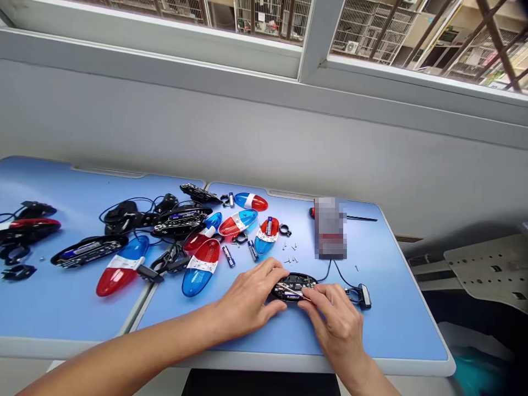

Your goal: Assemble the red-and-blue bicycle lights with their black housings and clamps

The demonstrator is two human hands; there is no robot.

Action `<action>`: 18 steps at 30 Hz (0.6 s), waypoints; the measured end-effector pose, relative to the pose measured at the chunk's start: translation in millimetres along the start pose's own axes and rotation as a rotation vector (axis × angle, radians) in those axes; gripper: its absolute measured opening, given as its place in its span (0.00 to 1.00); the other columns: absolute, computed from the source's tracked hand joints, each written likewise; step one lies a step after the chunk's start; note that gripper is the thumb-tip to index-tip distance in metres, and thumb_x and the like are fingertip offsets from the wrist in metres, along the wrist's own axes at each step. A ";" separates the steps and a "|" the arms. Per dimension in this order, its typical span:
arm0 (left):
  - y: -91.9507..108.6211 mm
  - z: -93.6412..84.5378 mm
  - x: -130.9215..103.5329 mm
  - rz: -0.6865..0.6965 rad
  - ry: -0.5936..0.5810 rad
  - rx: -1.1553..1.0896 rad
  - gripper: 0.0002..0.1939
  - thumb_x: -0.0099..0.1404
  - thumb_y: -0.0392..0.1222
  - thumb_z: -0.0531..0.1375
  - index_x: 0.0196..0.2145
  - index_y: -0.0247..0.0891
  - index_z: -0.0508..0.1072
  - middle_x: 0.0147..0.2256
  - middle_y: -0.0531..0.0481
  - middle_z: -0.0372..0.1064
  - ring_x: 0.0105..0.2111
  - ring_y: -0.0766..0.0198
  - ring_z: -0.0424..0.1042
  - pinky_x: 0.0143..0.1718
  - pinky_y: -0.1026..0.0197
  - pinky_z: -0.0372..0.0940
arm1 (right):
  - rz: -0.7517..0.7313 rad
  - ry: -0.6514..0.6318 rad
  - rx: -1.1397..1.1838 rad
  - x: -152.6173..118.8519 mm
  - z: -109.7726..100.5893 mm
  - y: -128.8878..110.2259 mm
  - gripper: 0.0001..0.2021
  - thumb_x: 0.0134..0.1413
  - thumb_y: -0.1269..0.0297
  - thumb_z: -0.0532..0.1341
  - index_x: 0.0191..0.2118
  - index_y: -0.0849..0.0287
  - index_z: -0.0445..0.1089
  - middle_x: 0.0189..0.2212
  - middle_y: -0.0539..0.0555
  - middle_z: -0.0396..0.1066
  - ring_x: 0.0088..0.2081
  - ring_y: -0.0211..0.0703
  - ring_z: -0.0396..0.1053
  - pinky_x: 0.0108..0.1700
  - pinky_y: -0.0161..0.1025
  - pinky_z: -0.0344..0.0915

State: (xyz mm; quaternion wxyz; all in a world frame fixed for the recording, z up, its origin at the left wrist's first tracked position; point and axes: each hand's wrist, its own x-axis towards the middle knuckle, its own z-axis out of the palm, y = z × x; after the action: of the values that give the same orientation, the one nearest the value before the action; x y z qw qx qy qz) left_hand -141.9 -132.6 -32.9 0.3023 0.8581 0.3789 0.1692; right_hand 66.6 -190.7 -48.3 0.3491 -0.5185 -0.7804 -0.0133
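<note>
A black oval housing lies open on the blue table, with a battery and circuit parts showing inside. My left hand holds the housing's left end between thumb and fingers. At its right side, my right hand pinches a thin metallic piece that slants across the open housing; what exactly it is, I cannot make out. A black cable runs from behind the housing to a small black unit at the right. Several small screws lie beyond the housing.
Red and blue covers, loose batteries, black rings and open black housings spread across the left and middle of the table. A blurred box stands at the back right, beside a black rod.
</note>
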 end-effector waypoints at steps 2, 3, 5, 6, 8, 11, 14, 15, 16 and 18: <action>0.8 0.1 -0.9 0.001 0.014 0.000 0.27 0.60 0.39 0.66 0.55 0.42 0.62 0.53 0.45 0.64 0.49 0.53 0.69 0.45 0.53 0.68 | 0.012 -0.020 0.090 -0.6 0.3 0.4 0.16 0.59 0.71 0.61 0.53 0.56 0.68 0.31 0.53 0.72 0.32 0.42 0.66 0.33 0.38 0.65; 1.1 0.3 -1.1 -0.001 0.022 0.007 0.26 0.61 0.40 0.65 0.55 0.43 0.62 0.53 0.46 0.64 0.49 0.53 0.69 0.44 0.53 0.68 | 0.032 -0.029 0.148 -1.4 -1.0 1.3 0.18 0.60 0.71 0.61 0.55 0.56 0.66 0.30 0.52 0.71 0.31 0.42 0.66 0.33 0.39 0.65; 1.5 0.6 -1.1 -0.010 0.033 0.034 0.22 0.63 0.39 0.63 0.53 0.44 0.64 0.51 0.47 0.66 0.48 0.54 0.69 0.43 0.54 0.68 | 0.129 -0.031 0.260 -3.8 -7.0 4.4 0.17 0.62 0.68 0.58 0.56 0.56 0.65 0.30 0.51 0.69 0.30 0.41 0.66 0.33 0.38 0.66; 1.8 0.6 -1.0 -0.010 0.034 0.051 0.20 0.63 0.38 0.63 0.52 0.44 0.64 0.51 0.48 0.67 0.48 0.54 0.69 0.43 0.54 0.68 | 0.210 -0.019 0.307 -5.0 -11.1 6.5 0.14 0.64 0.67 0.56 0.54 0.56 0.65 0.30 0.51 0.69 0.30 0.41 0.67 0.33 0.38 0.66; 3.5 0.1 -0.8 -0.003 0.043 0.090 0.21 0.63 0.37 0.63 0.53 0.43 0.65 0.51 0.47 0.67 0.49 0.52 0.68 0.45 0.52 0.67 | 0.396 0.009 0.391 -5.9 -19.9 11.1 0.09 0.66 0.64 0.51 0.46 0.56 0.67 0.31 0.51 0.67 0.30 0.39 0.66 0.32 0.37 0.65; 11.9 -1.3 0.2 0.019 0.080 0.142 0.25 0.61 0.38 0.64 0.55 0.43 0.64 0.55 0.44 0.65 0.53 0.49 0.65 0.50 0.48 0.65 | 0.593 -0.094 0.524 1.2 -29.1 18.0 0.06 0.63 0.59 0.55 0.39 0.56 0.62 0.25 0.46 0.61 0.25 0.36 0.60 0.28 0.34 0.61; 26.8 -1.1 4.0 0.024 0.107 0.134 0.26 0.61 0.40 0.65 0.56 0.41 0.63 0.56 0.43 0.64 0.55 0.48 0.62 0.53 0.46 0.63 | 0.670 -0.381 0.648 16.9 -30.9 26.1 0.13 0.54 0.61 0.62 0.45 0.58 0.65 0.20 0.40 0.52 0.22 0.33 0.53 0.24 0.32 0.55; 31.9 -0.4 5.9 0.011 0.109 0.120 0.26 0.61 0.41 0.65 0.55 0.41 0.63 0.55 0.43 0.65 0.55 0.48 0.63 0.53 0.46 0.63 | 0.686 -0.458 0.684 22.1 -30.3 29.0 0.17 0.53 0.63 0.62 0.48 0.59 0.66 0.19 0.40 0.50 0.21 0.33 0.52 0.24 0.32 0.53; 36.3 0.8 8.1 -0.011 0.108 0.105 0.25 0.61 0.41 0.65 0.55 0.40 0.64 0.55 0.42 0.65 0.54 0.48 0.63 0.52 0.46 0.63 | 0.694 -0.511 0.719 26.4 -29.4 31.9 0.20 0.52 0.64 0.62 0.52 0.60 0.66 0.19 0.40 0.50 0.21 0.33 0.52 0.24 0.31 0.52; 41.9 4.3 12.6 -0.077 0.099 0.076 0.24 0.62 0.41 0.64 0.54 0.40 0.64 0.52 0.43 0.67 0.52 0.49 0.65 0.50 0.46 0.65 | 0.678 -0.569 0.773 31.6 -26.9 36.8 0.25 0.51 0.66 0.62 0.56 0.60 0.67 0.19 0.41 0.53 0.22 0.34 0.53 0.23 0.31 0.53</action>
State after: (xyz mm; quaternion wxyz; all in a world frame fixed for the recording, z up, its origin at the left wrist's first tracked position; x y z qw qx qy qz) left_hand -108.5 -147.0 -8.3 0.2566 0.8443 0.4324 0.1853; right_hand 104.1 -158.7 -22.9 0.2743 -0.5575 -0.5821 0.5245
